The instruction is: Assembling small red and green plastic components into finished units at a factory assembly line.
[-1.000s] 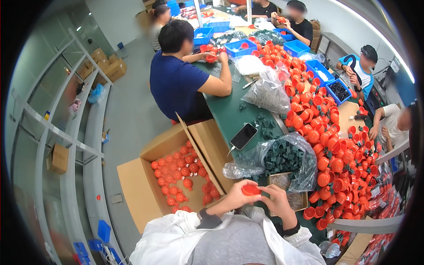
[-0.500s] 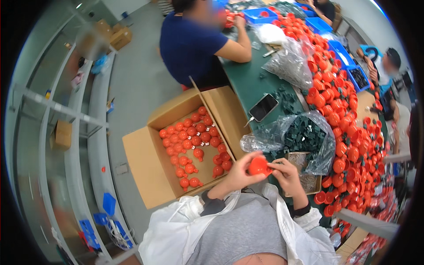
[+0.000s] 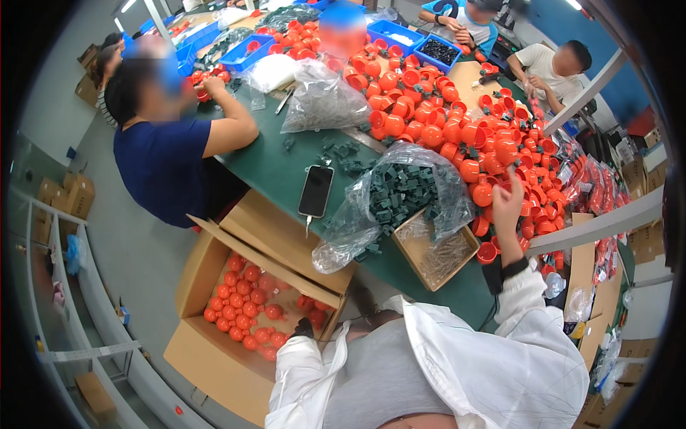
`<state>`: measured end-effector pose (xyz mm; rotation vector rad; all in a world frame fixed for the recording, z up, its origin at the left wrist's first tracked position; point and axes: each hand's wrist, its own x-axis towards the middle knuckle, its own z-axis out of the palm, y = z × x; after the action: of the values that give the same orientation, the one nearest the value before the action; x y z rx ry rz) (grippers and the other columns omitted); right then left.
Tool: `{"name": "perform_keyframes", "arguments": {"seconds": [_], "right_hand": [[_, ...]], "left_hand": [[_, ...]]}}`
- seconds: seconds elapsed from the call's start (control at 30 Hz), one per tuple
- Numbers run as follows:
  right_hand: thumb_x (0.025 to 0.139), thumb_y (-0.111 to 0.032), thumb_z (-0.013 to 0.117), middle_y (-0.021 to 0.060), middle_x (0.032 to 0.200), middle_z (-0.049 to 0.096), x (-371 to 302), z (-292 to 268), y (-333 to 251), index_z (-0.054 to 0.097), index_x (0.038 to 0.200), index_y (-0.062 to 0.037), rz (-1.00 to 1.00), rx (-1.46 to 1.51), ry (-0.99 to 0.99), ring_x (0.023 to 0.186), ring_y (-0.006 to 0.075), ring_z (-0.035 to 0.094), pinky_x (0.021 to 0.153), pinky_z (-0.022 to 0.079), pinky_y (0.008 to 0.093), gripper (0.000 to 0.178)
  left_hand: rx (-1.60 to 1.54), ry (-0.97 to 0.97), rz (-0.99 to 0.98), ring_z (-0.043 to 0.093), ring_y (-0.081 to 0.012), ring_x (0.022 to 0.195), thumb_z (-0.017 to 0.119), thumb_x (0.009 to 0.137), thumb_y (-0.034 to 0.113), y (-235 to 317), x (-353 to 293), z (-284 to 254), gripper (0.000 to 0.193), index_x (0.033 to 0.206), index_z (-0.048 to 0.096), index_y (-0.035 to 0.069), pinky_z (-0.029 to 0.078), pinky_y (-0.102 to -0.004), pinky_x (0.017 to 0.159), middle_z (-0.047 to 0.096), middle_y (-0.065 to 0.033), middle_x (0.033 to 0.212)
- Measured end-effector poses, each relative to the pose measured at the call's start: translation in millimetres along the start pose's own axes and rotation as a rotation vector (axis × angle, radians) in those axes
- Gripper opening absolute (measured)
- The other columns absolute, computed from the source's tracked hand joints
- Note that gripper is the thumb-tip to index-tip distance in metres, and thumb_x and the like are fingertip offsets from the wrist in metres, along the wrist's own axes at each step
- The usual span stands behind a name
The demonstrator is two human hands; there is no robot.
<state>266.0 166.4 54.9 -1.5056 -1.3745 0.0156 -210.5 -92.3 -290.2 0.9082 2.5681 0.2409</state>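
Observation:
My right hand [image 3: 506,205] is raised over the near edge of a big heap of red plastic cups [image 3: 457,132], its index finger stretched out and nothing visibly held. Glossy red cups lie right beside its fingers. My left forearm reaches down into an open cardboard box [image 3: 207,350] at lower left. Only its dark cuff [image 3: 304,327] shows clearly; the fingers are hidden at the box's inner side, near a few shaded red cups. Several red round cups [image 3: 243,300] are spread over the box's floor.
A clear bag of dark green clips [image 3: 404,189] lies on the green table [image 3: 275,168], beside a tray of small clear parts [image 3: 436,250]. A phone [image 3: 316,191] with a cable is to its left. Co-workers sit around the table; a metal post [image 3: 607,223] crosses at right.
The red cup held between both hands is no longer in them. My left arm has gone down into the box, my right hand out to the heap. The view has turned right.

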Motion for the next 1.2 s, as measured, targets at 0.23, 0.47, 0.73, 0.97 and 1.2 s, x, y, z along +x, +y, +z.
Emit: {"name": "perform_keyframes", "arguments": {"seconds": [0.23,0.47,0.73,0.97,1.2], "right_hand": [[0.073,-0.001,0.055,0.0125,0.082,0.054,-137,1,-47,0.060,0.087,-0.0049,-0.136,-0.139,-0.760,0.071,0.0298,0.056,0.064,0.046,0.0359,0.015],[0.075,-0.007,0.055,0.0120,0.074,0.052,-144,26,-35,0.060,0.082,-0.0072,-0.096,-0.141,-0.788,0.069,0.0320,0.055,0.060,0.045,0.0392,0.008],[0.071,-0.008,0.059,0.0113,0.079,0.053,-141,63,-16,0.058,0.084,-0.0066,-0.165,-0.291,-0.818,0.071,0.0322,0.056,0.061,0.046,0.0393,0.013],[0.070,-0.010,0.060,0.0109,0.082,0.054,-133,52,-11,0.057,0.083,-0.0073,0.005,-0.295,-0.791,0.074,0.0331,0.056,0.063,0.046,0.0408,0.014],[0.070,-0.013,0.060,0.0113,0.079,0.054,-126,50,-6,0.057,0.075,-0.0069,0.028,-0.170,-0.723,0.070,0.0327,0.057,0.061,0.047,0.0417,0.008]], "left_hand": [[-0.358,-0.148,0.032,0.051,-0.0364,0.096,0.076,0.060,0.026,57,-6,-21,0.068,0.112,0.042,-0.002,0.042,-0.0395,0.083,0.052,-0.0225,0.101],[-0.479,0.258,0.093,0.058,-0.0291,0.082,0.069,0.068,0.022,-10,-13,-39,0.049,0.107,0.045,0.003,0.046,-0.0375,0.071,0.056,-0.0161,0.094],[-1.293,0.116,-0.354,0.056,-0.0260,0.070,0.043,0.083,0.033,58,-62,-191,0.043,0.121,0.038,0.011,0.046,-0.0282,0.052,0.048,-0.0112,0.113],[-1.794,-0.588,-0.149,0.059,-0.0275,0.065,0.036,0.082,0.046,141,-103,-258,0.048,0.108,0.048,0.008,0.049,-0.0309,0.051,0.058,-0.0119,0.090],[-1.398,-1.147,0.166,0.060,-0.0263,0.070,0.038,0.082,0.041,217,-143,-239,0.048,0.104,0.047,-0.001,0.051,-0.0351,0.061,0.058,-0.0161,0.086]]}}
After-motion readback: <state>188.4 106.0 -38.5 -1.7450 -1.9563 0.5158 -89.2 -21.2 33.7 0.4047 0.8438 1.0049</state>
